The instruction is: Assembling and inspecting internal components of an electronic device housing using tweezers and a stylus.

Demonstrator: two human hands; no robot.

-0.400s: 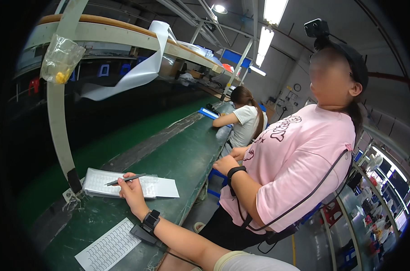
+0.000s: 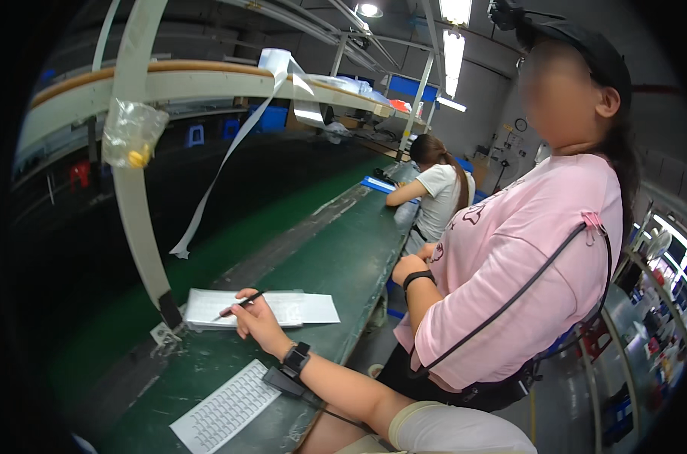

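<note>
My right hand [image 2: 258, 324], with a dark watch [image 2: 295, 357] on its wrist, is closed round a slim dark pointed tool [image 2: 245, 301]. The tool could be tweezers or a pen; I cannot tell which. Its tip points left, over a stack of white sheets [image 2: 322, 309] partly covered by clear plastic. Nearer to me lies a white sheet [image 2: 226, 408] printed with rows of grey outlined shapes. A small black box [image 2: 283, 382] with a cable sits between that sheet and my forearm. My left hand is out of sight.
A post [image 2: 135, 219] with a plastic bag [image 2: 135, 135] rises from the green bench [image 2: 305, 261]. A film strip [image 2: 221, 163] hangs from the shelf above. A person in pink [image 2: 521, 257] stands close on the right; another person [image 2: 438, 189] leans over the bench farther off.
The whole view has shifted, so the bench, sheets and people sit farther right in it. The hanging strip has swung to a narrower shape. My right hand keeps hold of the tool above the stack.
</note>
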